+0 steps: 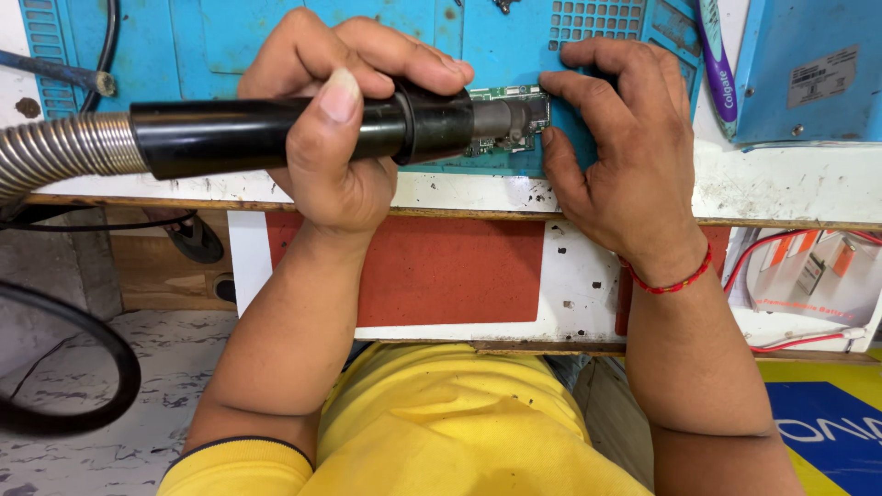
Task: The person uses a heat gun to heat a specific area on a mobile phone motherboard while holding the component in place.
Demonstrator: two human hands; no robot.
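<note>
One hot-air wand [276, 133], black, gripped whole by left hand [335, 119]; one small green circuit board [510, 119], pinned flat on blue mat [386, 37] under right hand [625, 156] fingertips.

Circuit board [503, 119] on mat [386, 37]

On the blue work mat [257, 46], the left hand [335, 119] grips a black hot-air wand [276, 136] whose metal nozzle [510, 118] sits over a small green circuit board [505, 94], the right hand [625, 156] pressing beside the board's right edge.
</note>
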